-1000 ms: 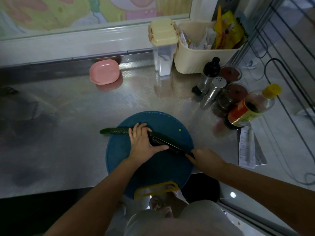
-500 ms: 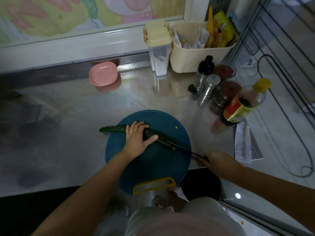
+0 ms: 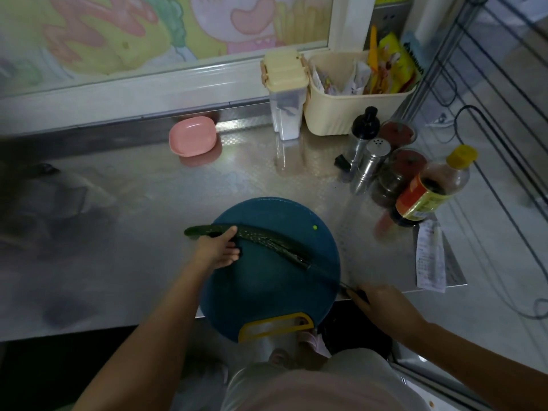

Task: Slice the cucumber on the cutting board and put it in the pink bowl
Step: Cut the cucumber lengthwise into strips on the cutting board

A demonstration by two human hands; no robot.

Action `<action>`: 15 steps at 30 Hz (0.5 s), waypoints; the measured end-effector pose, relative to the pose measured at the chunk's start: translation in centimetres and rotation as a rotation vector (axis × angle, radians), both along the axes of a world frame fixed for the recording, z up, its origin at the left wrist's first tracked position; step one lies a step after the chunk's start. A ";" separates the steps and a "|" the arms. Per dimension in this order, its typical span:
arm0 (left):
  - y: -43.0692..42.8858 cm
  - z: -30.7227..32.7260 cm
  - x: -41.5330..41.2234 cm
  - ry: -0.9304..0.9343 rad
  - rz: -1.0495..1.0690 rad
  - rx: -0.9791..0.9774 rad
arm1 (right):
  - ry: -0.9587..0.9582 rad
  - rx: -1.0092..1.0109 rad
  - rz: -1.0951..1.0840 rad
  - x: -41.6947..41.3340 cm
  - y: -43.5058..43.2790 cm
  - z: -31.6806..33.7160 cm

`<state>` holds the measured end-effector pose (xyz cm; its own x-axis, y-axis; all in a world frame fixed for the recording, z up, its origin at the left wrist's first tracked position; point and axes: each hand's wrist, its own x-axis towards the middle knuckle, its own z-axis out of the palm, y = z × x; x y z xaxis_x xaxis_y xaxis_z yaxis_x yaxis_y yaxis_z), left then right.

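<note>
While the left hand holds the seemingly uncut cucumber on the cutting board, the right hand has its grip round the knife; the first slice seems next

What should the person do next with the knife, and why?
Probably press the knife down through the right end of the cucumber for a first slice. The cucumber looks whole on the board, the left hand grips it, the right hand holds the knife near that end, and the bowl is empty.
</note>
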<state>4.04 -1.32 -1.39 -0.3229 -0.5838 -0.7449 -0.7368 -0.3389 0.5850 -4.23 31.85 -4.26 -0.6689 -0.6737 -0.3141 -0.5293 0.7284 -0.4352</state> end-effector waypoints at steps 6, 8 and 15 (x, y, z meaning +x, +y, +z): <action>-0.6 -0.3 -0.1 0.135 0.038 0.155 | 0.105 -0.046 0.076 -0.4 -2.5 -0.6; -0.4 -0.4 -0.1 0.158 0.031 0.184 | 0.127 -0.081 0.082 -0.4 -3.3 -0.6; 3.1 -0.7 -1.0 0.160 -0.085 0.240 | 0.089 -0.124 0.062 -0.9 -3.9 -0.2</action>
<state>3.04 1.79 -2.08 -0.4874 -0.3628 -0.7943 -0.6738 -0.4223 0.6063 -5.14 27.95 -4.51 -0.6462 -0.7446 -0.1672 -0.6121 0.6366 -0.4692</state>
